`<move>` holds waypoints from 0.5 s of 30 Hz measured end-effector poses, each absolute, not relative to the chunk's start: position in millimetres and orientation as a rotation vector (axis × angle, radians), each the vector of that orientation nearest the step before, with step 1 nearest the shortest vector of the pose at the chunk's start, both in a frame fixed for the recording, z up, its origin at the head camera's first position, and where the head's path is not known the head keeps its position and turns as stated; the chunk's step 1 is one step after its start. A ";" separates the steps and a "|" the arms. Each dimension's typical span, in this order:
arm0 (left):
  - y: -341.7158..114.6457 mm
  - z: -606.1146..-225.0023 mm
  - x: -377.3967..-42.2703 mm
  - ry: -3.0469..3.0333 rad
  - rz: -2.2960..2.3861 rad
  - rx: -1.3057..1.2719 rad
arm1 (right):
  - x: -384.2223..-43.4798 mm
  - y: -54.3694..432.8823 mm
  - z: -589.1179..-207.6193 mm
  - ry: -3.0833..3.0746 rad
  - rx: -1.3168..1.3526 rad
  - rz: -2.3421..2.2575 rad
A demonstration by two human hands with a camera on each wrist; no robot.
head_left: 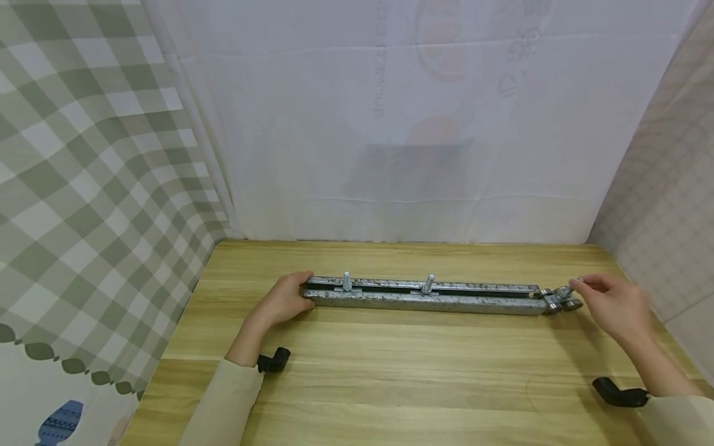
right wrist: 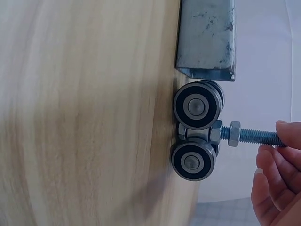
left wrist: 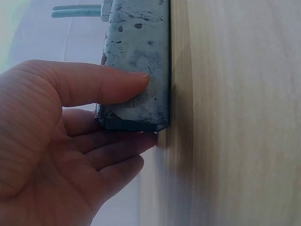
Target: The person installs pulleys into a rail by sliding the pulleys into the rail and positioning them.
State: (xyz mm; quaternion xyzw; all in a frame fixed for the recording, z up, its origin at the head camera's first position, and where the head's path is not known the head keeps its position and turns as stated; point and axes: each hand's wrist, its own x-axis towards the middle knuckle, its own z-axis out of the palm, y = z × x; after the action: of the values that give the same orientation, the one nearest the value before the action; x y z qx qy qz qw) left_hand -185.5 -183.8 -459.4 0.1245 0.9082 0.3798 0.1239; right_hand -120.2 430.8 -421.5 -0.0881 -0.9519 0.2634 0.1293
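A slotted steel rail (head_left: 446, 301) with dark specks lies lengthwise on the wooden table. My left hand (head_left: 283, 298) grips its left end; in the left wrist view the thumb (left wrist: 117, 84) presses on the rail's side (left wrist: 138, 52), the other fingers behind its end. My right hand (head_left: 619, 306) pinches the threaded bolt (right wrist: 256, 136) of a roller trolley (right wrist: 195, 106) with nuts and black-faced wheels. That trolley stands at the rail's open right end (right wrist: 207, 70), wheels on the table side, bolt sticking up. Two more bolts, a left one (head_left: 347, 282) and a middle one (head_left: 428, 284), rise from the slot.
One black elbow-shaped piece (head_left: 274, 360) is by the left sleeve, another (head_left: 619, 393) by the right sleeve. A white cloth (head_left: 390, 124) hangs behind the wooden table (head_left: 401, 378). Green-and-white checked fabric (head_left: 95, 155) hangs at the left.
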 end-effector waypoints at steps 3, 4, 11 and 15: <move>-183.8 -458.5 -185.2 2.654 1.107 0.364 | -121.3 426.9 -421.8 -2.747 -0.245 0.766; -183.8 -458.4 -185.2 2.657 1.105 0.366 | -121.5 425.5 -421.7 -2.740 -0.237 0.765; -183.6 -458.8 -185.0 2.663 1.092 0.380 | -119.6 418.0 -419.6 -2.741 -0.190 0.746; -182.9 -458.7 -184.8 2.663 1.087 0.380 | -118.6 417.2 -419.1 -2.730 -0.174 0.736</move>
State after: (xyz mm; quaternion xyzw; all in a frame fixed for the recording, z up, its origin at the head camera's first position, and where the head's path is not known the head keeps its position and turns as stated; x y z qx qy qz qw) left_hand -184.8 -182.9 -458.7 0.1300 0.9112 0.3720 0.1200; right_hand -118.6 417.2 -419.1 -0.0605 -0.9522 0.2569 0.1539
